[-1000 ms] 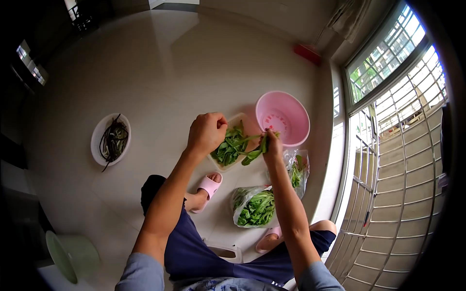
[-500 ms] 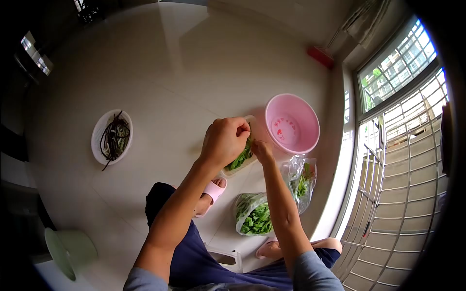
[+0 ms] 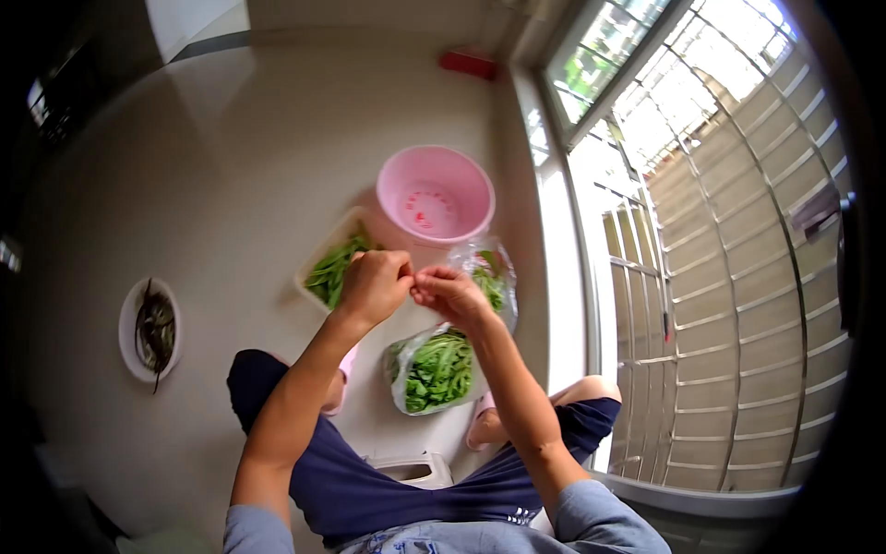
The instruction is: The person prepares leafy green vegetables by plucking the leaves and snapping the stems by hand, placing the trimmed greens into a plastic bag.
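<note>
While left hand (image 3: pixel 373 284) and right hand (image 3: pixel 452 294) pinch, on what I can't tell, greens (image 3: pixel 329 277) lie leftward, left nearer, their long tray (image 3: pixel 353 223) slanting.

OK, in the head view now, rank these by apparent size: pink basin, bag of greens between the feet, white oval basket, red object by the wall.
1. Pink basin
2. Bag of greens and white oval basket: too alike to rank
3. Red object, though farther away

Both forearms (image 3: pixel 300 388) angled forward and inward, left hand (image 3: pixel 373 286) and right hand (image 3: pixel 456 294) close together, fingers (image 3: pixel 436 277) bent.
</note>
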`<state>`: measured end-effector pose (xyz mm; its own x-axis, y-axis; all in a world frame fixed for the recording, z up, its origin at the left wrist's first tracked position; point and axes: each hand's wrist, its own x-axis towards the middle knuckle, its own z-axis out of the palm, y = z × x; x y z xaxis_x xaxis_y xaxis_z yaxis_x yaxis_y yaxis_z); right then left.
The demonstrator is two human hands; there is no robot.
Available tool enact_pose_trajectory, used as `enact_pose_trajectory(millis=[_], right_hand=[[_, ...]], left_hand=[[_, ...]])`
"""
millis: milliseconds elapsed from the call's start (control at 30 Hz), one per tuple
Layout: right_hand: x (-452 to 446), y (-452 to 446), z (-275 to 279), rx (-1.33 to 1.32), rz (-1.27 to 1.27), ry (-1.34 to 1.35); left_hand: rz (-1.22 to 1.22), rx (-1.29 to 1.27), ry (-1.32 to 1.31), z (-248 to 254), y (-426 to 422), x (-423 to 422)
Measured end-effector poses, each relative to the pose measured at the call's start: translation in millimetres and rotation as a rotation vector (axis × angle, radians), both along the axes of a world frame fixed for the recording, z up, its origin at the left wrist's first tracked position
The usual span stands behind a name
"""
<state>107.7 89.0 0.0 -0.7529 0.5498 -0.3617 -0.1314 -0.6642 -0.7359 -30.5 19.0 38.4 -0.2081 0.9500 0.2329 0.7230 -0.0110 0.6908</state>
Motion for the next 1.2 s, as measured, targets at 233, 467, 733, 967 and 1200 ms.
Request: enact_pose_trajectory(millis=[233,467,733,967,1200], right_hand=[[73,9,-30,-0.056,-0.158,0.007],[116,103,-96,0.659,-0.815,-0.518],[104,153,-205,1.245,-0.116,-1.21],[128,169,-218,1.561,0.463,-1.436],[169,164,-187,1.447,0.951,-1.552]], left_hand=[[-0.248,-0.013,0.077,-7,9,33],[-0.218,-0.033,0.101,-19,19,27],[-0.273,-0.113,0.24,-23,22,22],[-0.324,-0.201,0.329,-35,21,17],[-0.384,-0.274,0.355,-32,21,22]])
